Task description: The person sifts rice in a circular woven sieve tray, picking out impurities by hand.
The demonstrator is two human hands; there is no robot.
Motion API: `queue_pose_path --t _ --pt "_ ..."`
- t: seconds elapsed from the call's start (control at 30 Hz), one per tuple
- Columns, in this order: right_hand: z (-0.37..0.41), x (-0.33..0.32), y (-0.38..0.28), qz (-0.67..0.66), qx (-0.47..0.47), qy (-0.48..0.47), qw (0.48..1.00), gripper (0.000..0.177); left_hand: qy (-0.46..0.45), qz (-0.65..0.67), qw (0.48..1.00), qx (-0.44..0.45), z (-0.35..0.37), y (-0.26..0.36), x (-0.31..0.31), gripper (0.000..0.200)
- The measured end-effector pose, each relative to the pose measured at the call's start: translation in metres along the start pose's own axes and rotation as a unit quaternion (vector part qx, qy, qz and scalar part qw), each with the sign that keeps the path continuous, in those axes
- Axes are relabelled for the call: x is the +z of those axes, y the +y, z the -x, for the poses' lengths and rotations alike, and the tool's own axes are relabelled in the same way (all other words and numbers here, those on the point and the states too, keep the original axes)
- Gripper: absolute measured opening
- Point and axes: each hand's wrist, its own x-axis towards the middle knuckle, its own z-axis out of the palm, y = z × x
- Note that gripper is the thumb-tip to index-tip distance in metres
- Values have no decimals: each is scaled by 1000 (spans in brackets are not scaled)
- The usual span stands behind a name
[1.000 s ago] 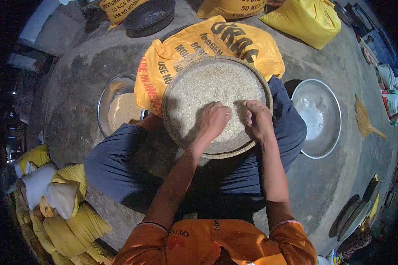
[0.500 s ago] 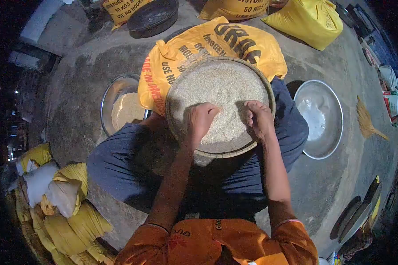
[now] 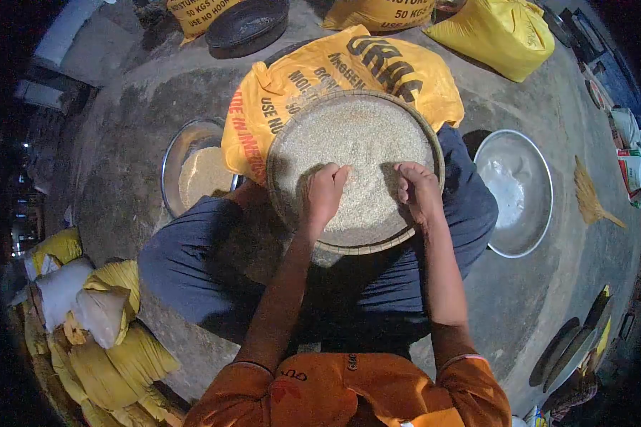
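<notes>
A round woven tray (image 3: 335, 250) rests across my lap, covered with a layer of pale grain (image 3: 367, 142). Over the left part of the grain, my left hand (image 3: 325, 191) is closed, with thumb and fingertips pinched together. My right hand (image 3: 419, 188) hovers over the right side of the tray, fingers curled inward. What either pinch holds, if anything, is too small to make out. Beneath the tray's far side spreads an orange printed sack (image 3: 427, 78), draped over my legs.
To the left stands a metal basin (image 3: 168, 174) holding tan grain. A wide metal basin (image 3: 538, 206) is on the right, beside a straw hand broom (image 3: 591, 196). Filled yellow sacks (image 3: 502, 35) and a dark pan (image 3: 249, 32) lie ahead; more sacks (image 3: 121, 363) are stacked lower left.
My left hand has drawn slightly back to the left and turned more upright, its fingertips shifting away from the middle of the grain. My right hand stays almost in place.
</notes>
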Motion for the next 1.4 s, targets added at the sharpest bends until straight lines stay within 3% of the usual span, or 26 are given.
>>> queue_pose_path --t 0.13,0.43,0.5,0.63,0.7,0.73,0.83,0.87,0.9,0.93,1.0,1.03,1.13,1.17,1.27,1.4 --pt "0 -2 0 -12 4 -16 1000 14 25 -5 999 30 1 -4 2 30" --pt "3 6 -2 -2 14 -1 1000 14 -16 -37 999 -30 -1 -11 -9 32" --pt "2 5 1 -21 19 -20 999 13 18 48 999 -10 2 -13 -9 26" --pt "2 10 2 -23 22 -12 999 13 14 48 998 -31 2 -23 -4 19" --pt "6 16 -1 -37 49 -29 998 15 -6 170 985 -9 4 -14 -5 15" --pt "8 20 -2 -37 49 -28 998 15 -7 170 985 -10 5 -7 -3 15" --pt "5 21 9 -110 65 -81 989 21 -65 189 979 -47 8 37 -7 15" --pt "5 24 7 -110 65 -81 989 21 -135 211 968 -15 9 49 -7 16" --pt "7 30 4 -135 95 -38 986 20 -204 232 951 17 8 54 -6 17" --pt "8 32 2 -158 125 7 979 20 -205 232 951 18 7 53 -2 17" --pt "-1 13 12 -210 134 -10 968 20 -121 200 972 30 -1 53 4 17" --pt "-5 1 18 -261 145 -27 954 20 -111 155 981 -24 -8 53 1 16" --pt "10 0 -9 -228 112 26 967 22 -63 48 997 -4 -33 29 11 14" --pt "12 -4 -12 -260 81 -39 962 24 -23 -26 999 33 -39 24 15 12" --pt "13 -10 -15 -223 45 28 973 25 -19 -79 995 59 -47 19 30 11" --pt "10 -10 -13 -255 88 30 963 24 -47 -145 988 26 -51 22 45 10"
